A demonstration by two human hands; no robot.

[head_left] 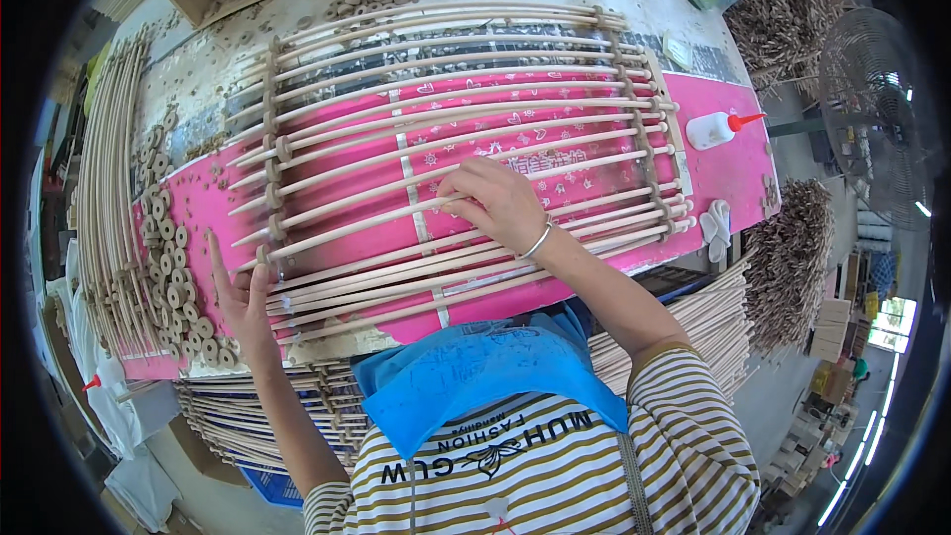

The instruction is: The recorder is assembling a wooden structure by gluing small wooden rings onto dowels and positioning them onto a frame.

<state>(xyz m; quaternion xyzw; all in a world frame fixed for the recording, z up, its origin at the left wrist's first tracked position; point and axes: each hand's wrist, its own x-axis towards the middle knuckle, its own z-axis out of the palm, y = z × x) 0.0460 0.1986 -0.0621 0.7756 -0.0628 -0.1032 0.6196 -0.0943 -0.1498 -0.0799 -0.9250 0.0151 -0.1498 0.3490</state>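
Many pale wooden rods (396, 170) lie side by side across the pink sheet, with small brown wooden rings (283, 150) on them near their left ends. Near the middle of one rod (347, 230), my right hand (500, 206) pinches it between thumb and fingertips. Beside that rod's left end is my left hand (246, 312), open, its index finger stretched out and its thumb apart, close to a ring (263, 255) on the rod. Whether the thumb touches the ring I cannot tell. At the right, the rods meet a row of brown pieces (642, 149).
Loose rings (183, 292) lie in a band at the left, beside a stack of long rods (104, 188). A white squeeze bottle (708, 131) with a red tip lies right, above a white glove (715, 225). A fan (877, 109) and rod bundles (788, 267) stand beyond the table.
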